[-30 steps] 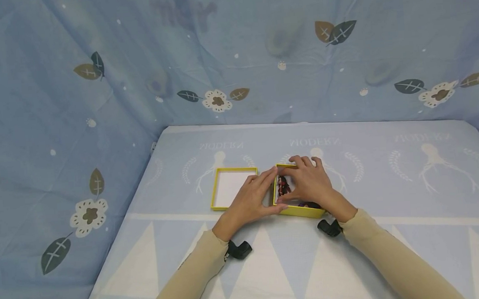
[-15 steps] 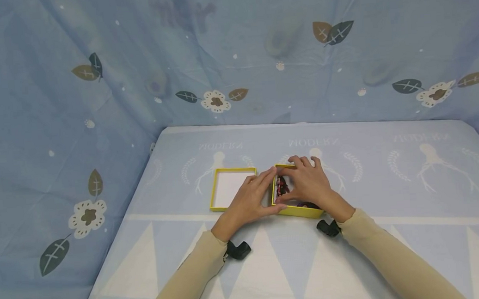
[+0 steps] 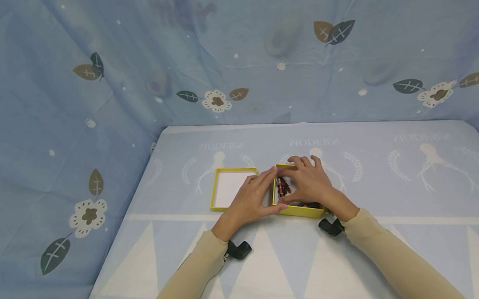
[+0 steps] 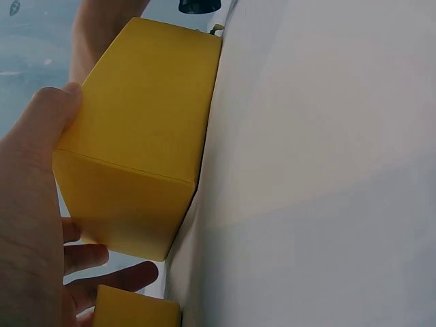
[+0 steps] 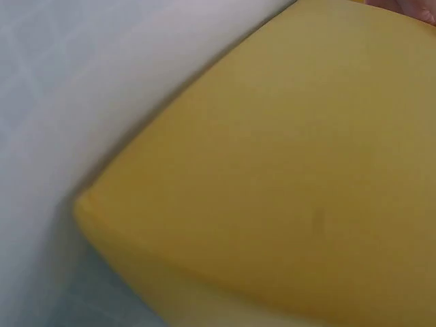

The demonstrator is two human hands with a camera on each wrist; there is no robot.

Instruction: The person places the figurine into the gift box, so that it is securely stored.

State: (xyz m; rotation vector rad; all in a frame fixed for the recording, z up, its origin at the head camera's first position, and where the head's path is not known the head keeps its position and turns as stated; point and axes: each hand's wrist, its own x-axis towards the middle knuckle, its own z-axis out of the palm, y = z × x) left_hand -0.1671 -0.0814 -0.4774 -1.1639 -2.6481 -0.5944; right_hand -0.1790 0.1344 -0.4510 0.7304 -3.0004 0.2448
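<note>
A yellow open box (image 3: 300, 211) with a white inside stands near the middle of the table. My left hand (image 3: 247, 202) holds the box's left side, thumb by the near corner and fingers along the wall; the left wrist view shows the thumb at the upper edge of the yellow box (image 4: 143, 102). Over the inside, my right hand (image 3: 308, 181) has its thumb and forefinger at either end of a small dark-and-red figurine (image 3: 283, 186), pinching it by the left wall. Another dark item (image 3: 311, 205) lies at the box's front right, partly covered by the right wrist.
Left of the box, a shallow yellow-rimmed lid (image 3: 231, 187) lies with its white inside up. A black wrist camera (image 3: 239, 250) sits below the left wrist, another (image 3: 330, 227) below the right. A blue patterned cloth (image 3: 232, 52) hangs behind the table.
The figurine has turned slightly between the right thumb and forefinger, showing less red than half a second ago. The left hand, box and lid stay in place.
</note>
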